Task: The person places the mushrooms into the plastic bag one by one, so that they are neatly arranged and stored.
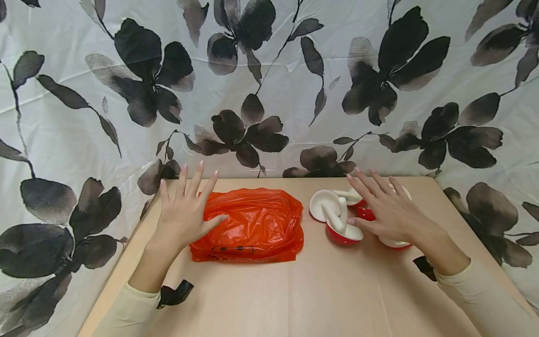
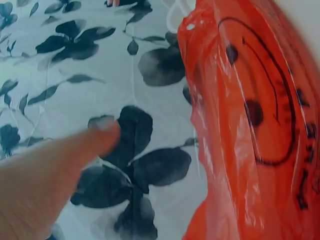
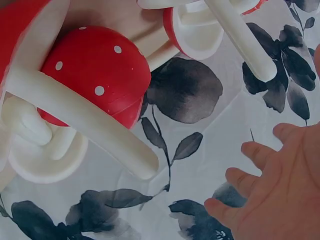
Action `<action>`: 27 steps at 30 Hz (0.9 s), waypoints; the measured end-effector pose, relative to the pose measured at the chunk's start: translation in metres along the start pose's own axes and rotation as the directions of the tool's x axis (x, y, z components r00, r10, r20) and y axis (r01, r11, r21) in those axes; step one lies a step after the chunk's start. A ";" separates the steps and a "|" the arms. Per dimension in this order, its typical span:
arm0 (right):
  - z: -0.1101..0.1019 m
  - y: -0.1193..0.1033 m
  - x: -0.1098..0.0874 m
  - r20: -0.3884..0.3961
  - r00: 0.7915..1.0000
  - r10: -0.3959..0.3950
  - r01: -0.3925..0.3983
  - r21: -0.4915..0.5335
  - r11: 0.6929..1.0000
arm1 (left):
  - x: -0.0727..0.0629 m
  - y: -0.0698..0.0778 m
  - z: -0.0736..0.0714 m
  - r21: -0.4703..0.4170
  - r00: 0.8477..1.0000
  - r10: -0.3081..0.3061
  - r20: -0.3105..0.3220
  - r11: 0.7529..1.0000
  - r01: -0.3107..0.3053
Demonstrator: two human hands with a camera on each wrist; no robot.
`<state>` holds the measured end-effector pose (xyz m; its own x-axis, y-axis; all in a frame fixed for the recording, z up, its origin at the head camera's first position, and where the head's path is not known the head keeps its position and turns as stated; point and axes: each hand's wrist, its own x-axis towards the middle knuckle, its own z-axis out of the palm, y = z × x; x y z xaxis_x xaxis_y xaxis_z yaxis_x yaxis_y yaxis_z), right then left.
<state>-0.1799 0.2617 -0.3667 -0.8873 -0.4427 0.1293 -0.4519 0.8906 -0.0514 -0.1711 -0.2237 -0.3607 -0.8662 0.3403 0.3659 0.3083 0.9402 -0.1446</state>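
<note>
An orange-red plastic bag (image 1: 257, 224) lies on the table, its contents hidden. My left hand (image 1: 183, 215), fingers spread, is at the bag's left side, the thumb overlapping its edge in the head view. In the left wrist view the bag (image 2: 240, 125) shows a black printed smile beside my left hand (image 2: 55, 175). Several red-and-white toy mushrooms (image 1: 343, 236) lie in a pile to the right. Over the pile my right hand (image 1: 389, 215) spreads its fingers, partly covering it. One mushroom's white-dotted red cap (image 3: 100, 75) shows in the right wrist view, apart from my right hand (image 3: 280, 190).
The light wooden table (image 1: 290, 299) ends at a white cloth (image 1: 303, 93) with dark printed flowers, hanging behind and around it. A black strap end (image 1: 177, 293) sticks out by the left wrist, and another black piece (image 1: 424, 267) by the right.
</note>
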 end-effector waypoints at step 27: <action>0.007 0.004 0.018 0.016 0.964 -0.264 0.255 0.208 0.944 | -0.011 -0.055 0.039 -0.510 0.972 -0.091 0.217 0.838 0.192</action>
<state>-0.1984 0.2563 -0.3711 -0.7381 -0.6635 0.1222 -0.6719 0.7067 -0.2217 -0.1940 -0.2794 -0.3927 -0.9553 0.2428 0.1689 0.2925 0.8600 0.4181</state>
